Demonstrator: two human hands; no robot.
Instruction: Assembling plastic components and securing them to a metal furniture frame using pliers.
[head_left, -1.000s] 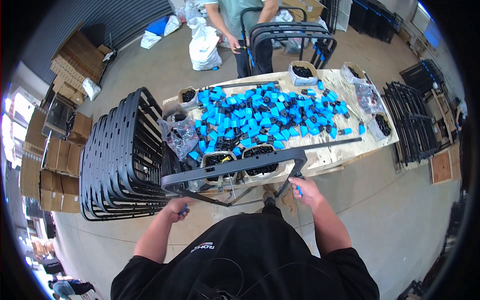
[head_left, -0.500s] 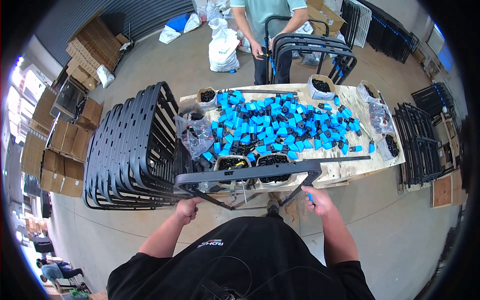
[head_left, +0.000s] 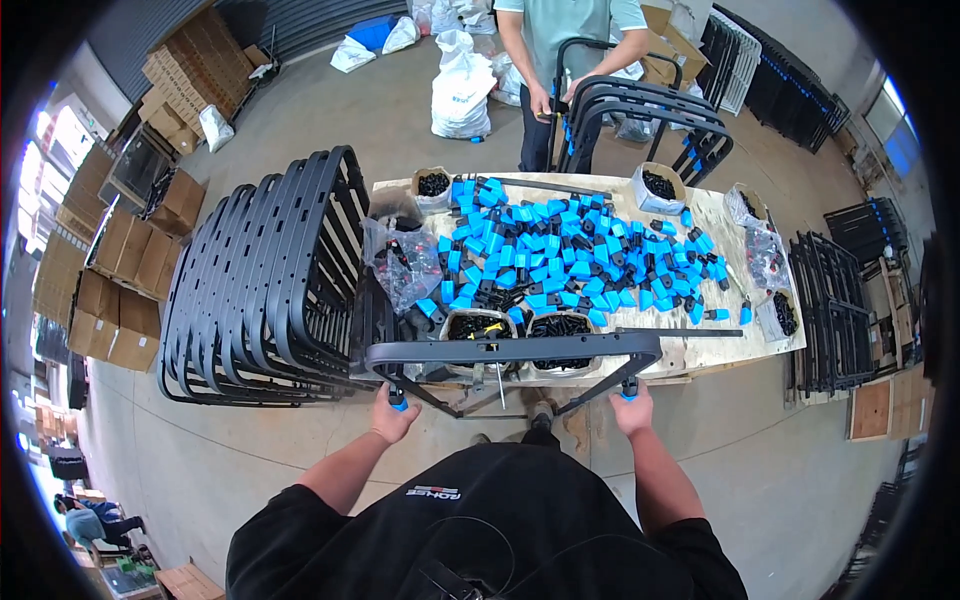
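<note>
A black metal frame (head_left: 510, 349) with rounded corners stands in front of me at the table's near edge. My left hand (head_left: 396, 418) is closed on a blue-and-black plastic piece (head_left: 398, 401) just below the frame's left corner. On the other side, my right hand (head_left: 633, 412) grips a similar blue-and-black plastic piece (head_left: 629, 389) against the frame's right side. A heap of such blue-and-black pieces (head_left: 560, 245) covers the middle of the table. Behind the frame's top bar, a yellow-and-black handled screwdriver (head_left: 494, 329) lies over a box of small black parts (head_left: 462, 325).
Several black frames (head_left: 265, 270) stand stacked on the left, close to the wooden table (head_left: 720, 350). Another box of black parts (head_left: 562, 325) sits at the near edge. Across the table, a co-worker (head_left: 575, 60) handles black frames (head_left: 655, 105). More frames (head_left: 835, 310) lean on the right.
My left hand has moved up and now shows a blue-and-black plastic piece below the left corner. My right hand has brought its piece against the frame. The view has shifted slightly.
</note>
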